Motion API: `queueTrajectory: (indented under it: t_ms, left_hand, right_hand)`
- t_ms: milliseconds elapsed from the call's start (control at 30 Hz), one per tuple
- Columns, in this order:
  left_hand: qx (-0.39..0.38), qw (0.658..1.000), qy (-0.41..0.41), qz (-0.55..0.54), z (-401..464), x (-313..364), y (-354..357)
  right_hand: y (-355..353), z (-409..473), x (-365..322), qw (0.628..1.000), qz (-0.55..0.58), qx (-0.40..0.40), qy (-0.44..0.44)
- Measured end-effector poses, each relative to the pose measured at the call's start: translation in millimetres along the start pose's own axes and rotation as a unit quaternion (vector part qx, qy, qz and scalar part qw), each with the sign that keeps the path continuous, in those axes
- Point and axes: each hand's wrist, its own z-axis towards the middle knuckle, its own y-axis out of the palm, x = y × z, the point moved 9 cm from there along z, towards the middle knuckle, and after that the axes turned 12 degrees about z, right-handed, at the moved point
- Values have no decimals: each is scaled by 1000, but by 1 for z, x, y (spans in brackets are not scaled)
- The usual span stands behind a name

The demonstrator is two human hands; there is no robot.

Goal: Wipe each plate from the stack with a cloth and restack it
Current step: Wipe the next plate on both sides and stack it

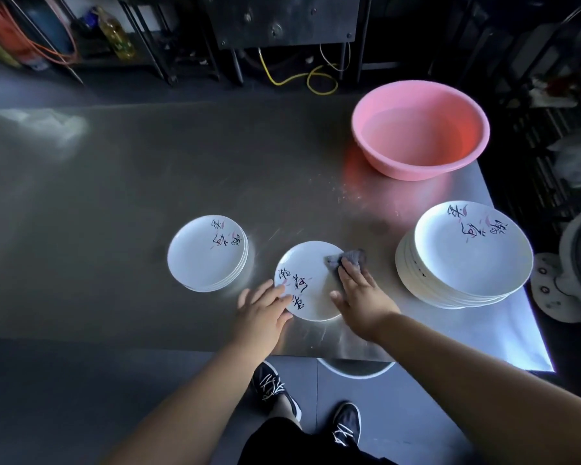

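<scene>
White glazed plate (pixel 307 280) lies flat near the tabletop's (pixel 114 196) front edge, between the short stack (pixel 207 253) and the tall stack (pixel 463 255). My left hand (pixel 262 313) steadies its rim, fingers straight; my right hand (pixel 359 290) presses the grey cloth (pixel 348 258) on it. Stiff, slick, breakable: I'd lift it by the rim. Open room stretches toward the left edge.

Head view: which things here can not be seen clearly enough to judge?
- Cloth: mostly hidden under the right hand.
- Right stack and left stack: plate counts unclear; rims overlap.
- Middle plate: near-left rim covered by the left hand.
- Pink basin: whether it holds water is unclear.
</scene>
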Motion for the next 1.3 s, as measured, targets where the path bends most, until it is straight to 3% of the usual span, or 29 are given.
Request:
queueTrajectory:
  t_ms: [100,233,400,533,633,700,767,833,900,1033,1200,1300]
  left_hand:
    - [43,998,-25,-29,-3,9,-5]
    - [61,995,-33,-67,-14,22,-8]
    - [28,995,-62,-76,-19,27,-4]
    - [31,994,-76,-73,-12,32,-4]
    - [3,993,-97,-64,-7,33,1]
    - [-28,992,-103,-70,-8,34,4]
    - [-43,990,-106,-88,-10,32,2]
    - [-39,985,-111,-125,-12,26,-3]
    - [-35,981,-128,-140,-15,18,-12]
    - [-118,943,-238,-200,-16,-2,-10]
    - [-279,906,-267,-173,-4,-18,2]
    - [-315,892,-260,-196,9,-26,4]
  right_hand:
    - [54,-33,-6,999,-2,-10,43]
    - [96,-57,-8,998,-37,-52,15]
    - [22,-11,-7,998,-13,53,-21]
    - [38,-17,-9,996,-49,76,-28]
    - [65,-46,-17,984,-68,117,-114]
    - [64,-54,-20,974,-47,135,-177]
    - [42,-55,-25,970,33,160,-182]
    - [12,-55,-23,970,133,166,-116]
    - [-13,-52,-17,976,162,141,-28]
    - [-43,-37,2,990,31,71,118]
    - [-35,-1,19,981,-5,-36,188]
    - [-30,15,13,979,-13,-63,194]
